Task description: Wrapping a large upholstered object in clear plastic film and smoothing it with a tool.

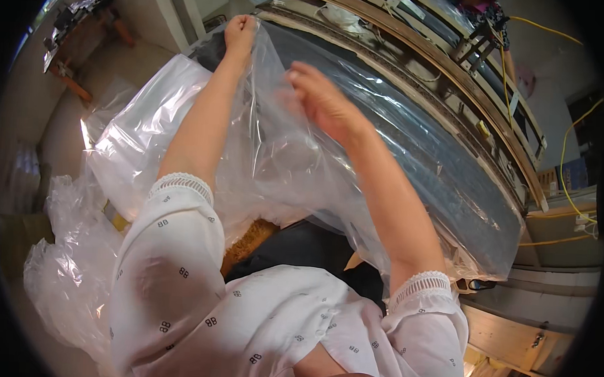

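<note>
Clear plastic film (283,144) hangs in folds from my raised left hand (241,33), whose fingers are closed on its edge at the far side. My right hand (322,99) is over the film, a little nearer and to the right. Its fingertips are smeared by motion, so their grip does not show. Beneath, a dark flat bed (410,139) is covered by more of the glossy sheet. The film runs down to the left and across in front of my body.
A long machine frame (414,33) with a wooden rail borders the bed's far side. Yellow cables (566,148) hang at the right. Crumpled plastic (73,267) lies at the lower left. Beyond the machine, part of another person (484,12) shows. A wooden cabinet (510,335) stands lower right.
</note>
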A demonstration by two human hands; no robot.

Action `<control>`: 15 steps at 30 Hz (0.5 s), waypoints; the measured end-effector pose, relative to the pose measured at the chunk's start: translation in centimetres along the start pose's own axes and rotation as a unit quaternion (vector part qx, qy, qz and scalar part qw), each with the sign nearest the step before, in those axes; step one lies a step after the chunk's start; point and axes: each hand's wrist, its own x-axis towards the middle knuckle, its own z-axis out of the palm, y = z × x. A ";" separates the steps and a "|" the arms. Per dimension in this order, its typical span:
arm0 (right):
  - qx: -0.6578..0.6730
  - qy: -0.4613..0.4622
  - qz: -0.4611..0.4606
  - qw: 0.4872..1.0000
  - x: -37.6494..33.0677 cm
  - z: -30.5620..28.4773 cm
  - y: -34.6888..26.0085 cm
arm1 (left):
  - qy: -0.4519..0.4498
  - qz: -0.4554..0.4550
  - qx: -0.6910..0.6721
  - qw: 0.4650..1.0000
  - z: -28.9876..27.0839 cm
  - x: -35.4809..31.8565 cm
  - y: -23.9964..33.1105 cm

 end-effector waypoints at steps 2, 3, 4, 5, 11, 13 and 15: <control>-0.164 -0.106 0.111 0.974 -0.7 2.2 0.5 | 0.012 0.002 0.016 1.000 -1.1 0.6 -1.0; -0.290 -0.198 0.148 0.924 -2.0 3.0 0.3 | 0.009 0.020 0.008 1.000 -1.8 1.0 -1.6; -0.332 -0.236 0.148 0.901 -2.8 2.4 1.9 | 0.001 0.036 -0.001 0.999 -1.5 1.0 -1.8; -0.372 -0.272 0.148 0.875 -3.5 1.6 3.5 | 0.000 0.033 -0.003 0.999 -1.3 1.0 -2.0; -0.044 0.051 -0.122 0.990 -14.6 -2.8 -4.0 | -0.026 0.054 0.042 0.997 -1.0 0.0 -0.7; 0.170 0.135 -0.266 0.939 -18.7 -9.9 -5.6 | 0.033 0.088 0.103 0.990 -0.5 -0.4 -0.8; 0.247 0.191 -0.312 0.897 -22.6 -8.9 -8.2 | 0.016 0.097 0.149 0.984 -0.5 0.1 -0.9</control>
